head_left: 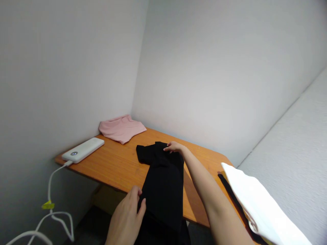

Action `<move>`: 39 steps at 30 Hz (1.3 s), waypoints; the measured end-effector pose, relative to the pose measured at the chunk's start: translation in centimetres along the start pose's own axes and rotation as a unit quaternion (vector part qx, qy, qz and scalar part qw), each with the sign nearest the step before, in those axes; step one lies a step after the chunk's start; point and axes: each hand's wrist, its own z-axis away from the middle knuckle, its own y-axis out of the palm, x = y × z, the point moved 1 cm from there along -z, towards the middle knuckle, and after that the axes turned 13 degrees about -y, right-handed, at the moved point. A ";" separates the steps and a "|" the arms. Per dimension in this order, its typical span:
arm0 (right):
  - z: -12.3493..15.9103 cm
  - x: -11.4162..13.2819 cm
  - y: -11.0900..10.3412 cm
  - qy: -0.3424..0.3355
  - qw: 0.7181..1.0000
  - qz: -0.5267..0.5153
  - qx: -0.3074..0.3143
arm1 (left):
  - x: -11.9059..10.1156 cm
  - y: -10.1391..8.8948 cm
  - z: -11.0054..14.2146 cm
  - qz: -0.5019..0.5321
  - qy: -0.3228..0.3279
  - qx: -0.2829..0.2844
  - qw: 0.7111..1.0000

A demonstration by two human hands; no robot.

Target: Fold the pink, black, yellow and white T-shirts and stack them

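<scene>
A black garment (pixel 163 180) lies folded lengthwise across the wooden table (pixel 112 163), its lower part hanging over the near edge. My left hand (pixel 129 212) pinches the garment's left edge near the table's front. My right hand (pixel 175 147) reaches across to the far end and rests with bent fingers on the top of the garment, next to a short sleeve that sticks out to the left.
A folded pink garment (pixel 122 128) sits in the far corner by the walls. A white power bank (pixel 83 149) lies at the table's left end, its white cable (pixel 51 204) hanging down. A white cloth (pixel 258 204) over something dark lies at the right.
</scene>
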 end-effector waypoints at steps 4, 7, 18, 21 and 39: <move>0.4 2.0 0.7 -0.046 0.994 -0.093 0.023 | -0.9 0.0 -0.1 -0.013 0.000 0.049 0.999; 0.0 3.6 2.0 -0.108 0.985 -0.129 0.030 | -0.8 -1.3 -0.9 -0.034 -0.003 0.025 0.999; 3.3 -0.9 4.1 -0.127 0.985 0.038 -0.114 | -1.3 -5.2 -13.9 -0.171 -0.027 -0.110 0.979; 5.1 -2.2 4.9 -0.137 0.986 0.047 -0.079 | -2.7 -4.2 -18.6 -0.200 -0.033 -0.100 0.974; 9.6 0.5 7.8 -0.132 0.971 0.184 -0.072 | -6.6 -3.8 -26.5 -0.060 -0.093 0.079 0.991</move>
